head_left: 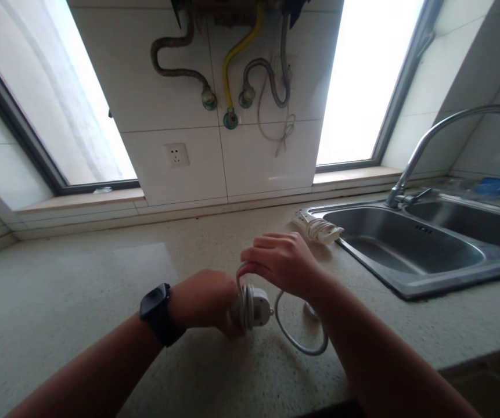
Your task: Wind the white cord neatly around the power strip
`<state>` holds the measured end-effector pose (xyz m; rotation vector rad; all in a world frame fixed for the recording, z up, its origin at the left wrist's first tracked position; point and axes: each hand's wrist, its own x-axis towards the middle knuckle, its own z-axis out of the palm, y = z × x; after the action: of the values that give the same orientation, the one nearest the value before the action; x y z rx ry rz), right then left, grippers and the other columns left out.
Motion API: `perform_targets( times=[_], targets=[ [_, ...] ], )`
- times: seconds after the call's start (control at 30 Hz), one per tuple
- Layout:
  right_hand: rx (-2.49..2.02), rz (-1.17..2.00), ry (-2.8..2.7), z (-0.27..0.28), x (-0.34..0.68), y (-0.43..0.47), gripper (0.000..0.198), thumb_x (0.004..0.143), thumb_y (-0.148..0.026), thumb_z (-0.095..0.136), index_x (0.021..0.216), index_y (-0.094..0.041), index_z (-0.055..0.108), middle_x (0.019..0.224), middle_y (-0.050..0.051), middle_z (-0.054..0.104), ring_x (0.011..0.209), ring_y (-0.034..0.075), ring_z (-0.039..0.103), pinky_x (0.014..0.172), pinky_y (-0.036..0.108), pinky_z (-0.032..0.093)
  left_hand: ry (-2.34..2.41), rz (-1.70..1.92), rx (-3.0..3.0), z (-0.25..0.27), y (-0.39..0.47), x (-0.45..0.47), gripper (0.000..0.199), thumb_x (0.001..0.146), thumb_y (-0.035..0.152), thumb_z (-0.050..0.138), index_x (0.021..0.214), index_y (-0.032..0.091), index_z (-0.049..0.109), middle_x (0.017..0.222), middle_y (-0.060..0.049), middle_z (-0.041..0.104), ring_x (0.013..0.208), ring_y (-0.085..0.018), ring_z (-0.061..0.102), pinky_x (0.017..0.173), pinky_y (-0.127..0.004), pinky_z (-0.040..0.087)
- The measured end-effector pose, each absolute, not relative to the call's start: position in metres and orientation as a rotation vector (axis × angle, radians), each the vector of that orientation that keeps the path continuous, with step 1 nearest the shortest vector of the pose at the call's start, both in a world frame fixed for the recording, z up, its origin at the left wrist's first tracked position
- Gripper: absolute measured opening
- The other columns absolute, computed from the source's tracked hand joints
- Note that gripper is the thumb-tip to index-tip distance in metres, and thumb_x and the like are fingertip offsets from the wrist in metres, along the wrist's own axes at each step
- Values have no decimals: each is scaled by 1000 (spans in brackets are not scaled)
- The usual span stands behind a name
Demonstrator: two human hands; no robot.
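Note:
My left hand (pixel 208 302), with a dark watch on its wrist, is closed round a white power strip (pixel 262 306). Several turns of white cord (pixel 246 306) are wound about the strip beside my fingers. My right hand (pixel 282 261) is just above and to the right, its fingers closed on the cord where it rises from the windings. A loose loop of the cord hangs below my right wrist, over the counter. Partly hidden behind my right forearm is a pale rounded end, likely the plug (pixel 309 311). Most of the strip is covered by my left hand.
Another white power strip (pixel 317 226), wrapped in its cord, lies by the steel double sink (pixel 389 238). A curved faucet (pixel 424 142) rises behind the basins. On the tiled wall are a socket (pixel 176 155) and pipes with valves. The speckled counter (pixel 79 302) spreads leftward.

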<state>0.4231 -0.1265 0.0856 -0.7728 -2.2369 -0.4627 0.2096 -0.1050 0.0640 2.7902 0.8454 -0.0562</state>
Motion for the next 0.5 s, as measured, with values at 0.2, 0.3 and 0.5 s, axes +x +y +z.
perform_targets(
  times=[0.2, 0.3, 0.5],
  targets=[
    [-952, 40, -2207, 68, 432, -96, 35, 93, -55, 62, 86, -21, 71, 81, -3, 63, 74, 6, 54, 68, 24, 30, 705, -27, 2562, 95, -126, 213, 36, 68, 44, 75, 97, 24, 66, 80, 6, 65, 66, -11, 55, 58, -25, 38],
    [-1053, 246, -2145, 58, 431, -86, 44, 94, -56, 59, 78, -15, 68, 71, -1, 55, 67, 7, 45, 65, 24, 28, 638, 108, 2361, 99, -123, 210, 35, 72, 42, 76, 96, 17, 66, 83, 4, 66, 73, -10, 57, 65, -21, 43],
    [-1330, 587, -2064, 35, 427, -66, 13, 80, -19, 56, 74, -8, 60, 68, 0, 53, 66, 7, 40, 60, 20, 29, 892, 545, 2162, 83, -106, 210, 48, 81, 53, 73, 107, 14, 65, 89, -2, 68, 72, -13, 63, 67, -25, 49]
  ],
)
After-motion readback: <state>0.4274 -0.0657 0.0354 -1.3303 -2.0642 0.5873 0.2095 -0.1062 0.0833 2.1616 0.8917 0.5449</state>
